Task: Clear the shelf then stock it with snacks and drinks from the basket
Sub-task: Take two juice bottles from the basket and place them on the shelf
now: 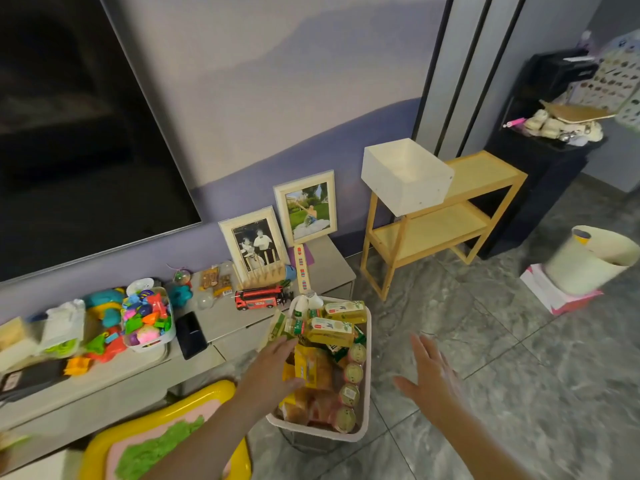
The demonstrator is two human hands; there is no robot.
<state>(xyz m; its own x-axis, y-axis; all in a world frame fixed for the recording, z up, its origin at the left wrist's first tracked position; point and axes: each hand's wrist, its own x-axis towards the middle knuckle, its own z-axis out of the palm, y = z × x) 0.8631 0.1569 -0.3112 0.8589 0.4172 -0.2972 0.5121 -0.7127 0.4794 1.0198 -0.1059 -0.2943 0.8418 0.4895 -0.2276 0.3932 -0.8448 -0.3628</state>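
Shelf (pixel 485 174): right of centre, tiers bare, white box (pixel 407 174) still on top.
Basket (pixel 363 434): lower centre, full; stocking not begun.
Left hand (pixel 277 368): grasping yellow snack pack (pixel 306 368).
Right hand (pixel 429 379): spread wide, empty.

low in the middle of the frame a white basket (pixel 365 403) stands on the grey floor (pixel 519 393), packed with yellow bottles (pixel 332 331), snack packs (pixel 306 370) and a row of round-lidded cups (pixel 352 374). the left hand (pixel 273 370) reaches into it, fingers curled on a snack pack. the right hand (pixel 431 377) hovers just right of the basket, fingers spread, holding nothing. right of centre, a wooden shelf (pixel 485 174) carries a white box (pixel 407 176) on its top. a toy-strewn worktop (pixel 221 327) fills the left.
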